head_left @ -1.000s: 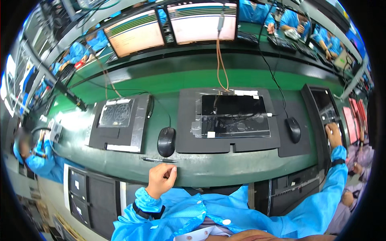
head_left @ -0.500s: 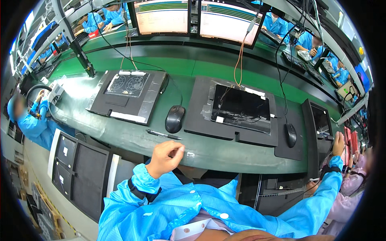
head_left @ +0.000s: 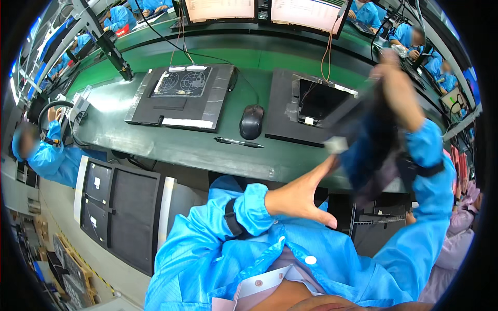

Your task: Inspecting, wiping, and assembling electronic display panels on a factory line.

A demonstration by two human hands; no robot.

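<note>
My right hand (head_left: 398,93), smeared by motion, grips the upper edge of a dark, flat, glossy panel (head_left: 371,142), lifted and tilted over the right of the bench. The panel is too blurred to show its exact kind. My left hand (head_left: 298,199) is open near the bench's front edge, thumb and fingers spread toward the panel and apparently short of it. Behind the panel, a black display screen (head_left: 316,103) lies on a black foam pad (head_left: 282,93), partly hidden. Left of this pad are a black mouse (head_left: 251,122) and a pen (head_left: 238,142).
Another black pad (head_left: 220,93) carries a plate with circular patterns (head_left: 181,82). Two monitors (head_left: 220,10) stand at the back, with cables hanging down. A rack with black trays (head_left: 132,207) stands at the lower left. A co-worker (head_left: 49,158) sits at far left.
My right hand has come up and inward from the far right, now with the dark panel. The left hand has moved right and opened from a curled shape. The whole view has shifted.
</note>
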